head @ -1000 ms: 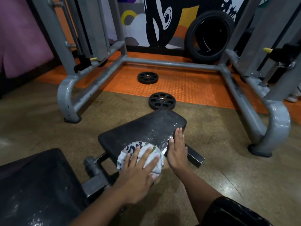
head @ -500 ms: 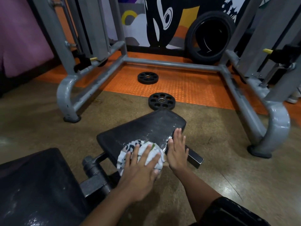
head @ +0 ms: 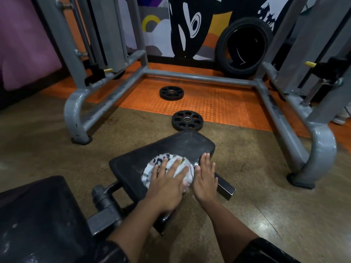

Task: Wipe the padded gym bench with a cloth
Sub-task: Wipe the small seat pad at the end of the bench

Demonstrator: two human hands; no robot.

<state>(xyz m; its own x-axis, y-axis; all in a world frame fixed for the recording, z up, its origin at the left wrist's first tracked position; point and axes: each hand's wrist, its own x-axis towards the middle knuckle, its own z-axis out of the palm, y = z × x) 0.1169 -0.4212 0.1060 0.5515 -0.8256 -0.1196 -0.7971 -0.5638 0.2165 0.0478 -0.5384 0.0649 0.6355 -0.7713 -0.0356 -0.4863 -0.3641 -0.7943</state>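
Over on your left sits the big back pad (head: 34,221), streaked and well apart from the action. Moving in, your left hand (head: 167,186) lies flat, fingers spread and straight, pressing the patterned cloth (head: 161,164) down onto the small seat pad (head: 171,149). The cloth sits at the near right corner of that pad, bunched under your palm. Just beside it, your right hand (head: 205,177) is flat too, fingers together, resting along the pad's right edge and holding nothing.

Here's what matters: the pad's long axis runs away from you and up to the right, toward the nearer weight plate (head: 187,120) on the floor. Nearly all the bare surface lies ahead of the cloth, at the far end and toward the left edge. I'd say your left hand is the one to push forward along that line, while the right steadies the edge.
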